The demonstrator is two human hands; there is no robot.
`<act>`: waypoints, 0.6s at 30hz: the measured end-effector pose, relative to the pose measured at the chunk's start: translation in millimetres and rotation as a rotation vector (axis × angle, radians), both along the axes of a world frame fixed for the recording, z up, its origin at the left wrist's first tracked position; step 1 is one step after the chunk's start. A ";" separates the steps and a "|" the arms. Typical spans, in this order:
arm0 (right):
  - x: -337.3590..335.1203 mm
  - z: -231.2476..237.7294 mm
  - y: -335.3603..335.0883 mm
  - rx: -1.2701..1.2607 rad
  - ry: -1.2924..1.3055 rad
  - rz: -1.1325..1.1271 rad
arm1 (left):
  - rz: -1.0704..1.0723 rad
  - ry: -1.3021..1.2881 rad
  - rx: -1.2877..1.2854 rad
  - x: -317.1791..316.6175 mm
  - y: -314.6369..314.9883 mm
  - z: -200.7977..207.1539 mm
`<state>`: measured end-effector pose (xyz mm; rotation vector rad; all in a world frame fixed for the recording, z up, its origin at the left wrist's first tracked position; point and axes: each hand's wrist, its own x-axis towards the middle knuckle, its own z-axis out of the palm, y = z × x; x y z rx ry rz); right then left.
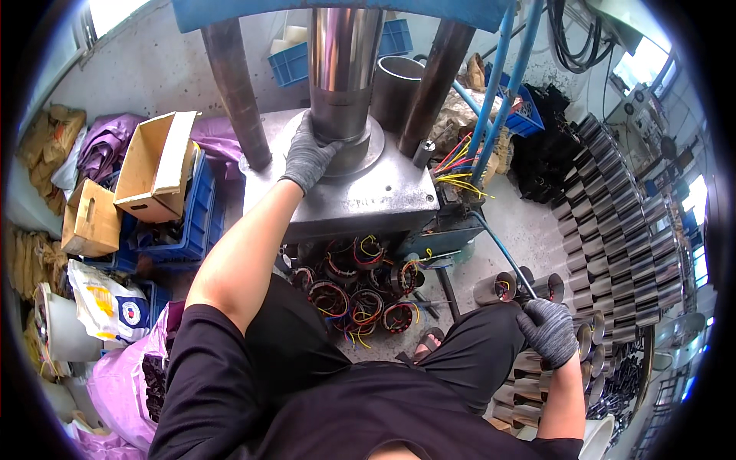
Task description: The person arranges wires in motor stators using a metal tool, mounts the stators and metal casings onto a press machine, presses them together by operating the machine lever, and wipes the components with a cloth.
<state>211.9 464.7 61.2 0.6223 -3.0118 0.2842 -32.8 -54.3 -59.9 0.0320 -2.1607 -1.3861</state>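
My left hand (310, 157), in a grey knit glove, is at the base of the press. Its fingers curve round the left side of a metal cylinder (350, 156), and the thumb lies across the front. Directly above, the shiny press ram (345, 54) comes down in line with the cylinder; the joint between them is partly hidden. Under both sits a round plate (373, 157) on the steel press table (360, 203). At my right knee, my gloved right hand (550, 330) is closed round the lower end of a long blue lever (502, 249).
Wound stators with coloured wires (356, 299) stand below the press table. Metal sleeves (613, 230) are stacked at right. Blue crates (180, 222) and cardboard boxes (157, 165) are at left. Dark posts (238, 96) flank the ram, and an open sleeve (399, 92) stands behind it.
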 end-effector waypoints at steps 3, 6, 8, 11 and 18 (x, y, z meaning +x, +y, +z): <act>-3.2 -4.0 1.0 -0.008 -0.004 0.017 | -0.015 0.015 0.026 -0.3 -3.1 -2.0; -1.5 0.0 1.1 0.018 -0.041 -0.011 | -0.024 0.014 0.021 0.8 0.7 2.6; -2.3 0.8 0.8 0.023 -0.047 -0.004 | -0.034 -0.001 0.026 1.5 -0.3 3.9; -2.9 1.8 0.8 0.030 -0.061 0.010 | -0.018 -0.019 0.008 5.7 0.4 7.5; -17.6 23.8 -1.6 -0.003 -0.256 0.053 | 0.038 -0.028 -0.064 7.8 3.5 11.2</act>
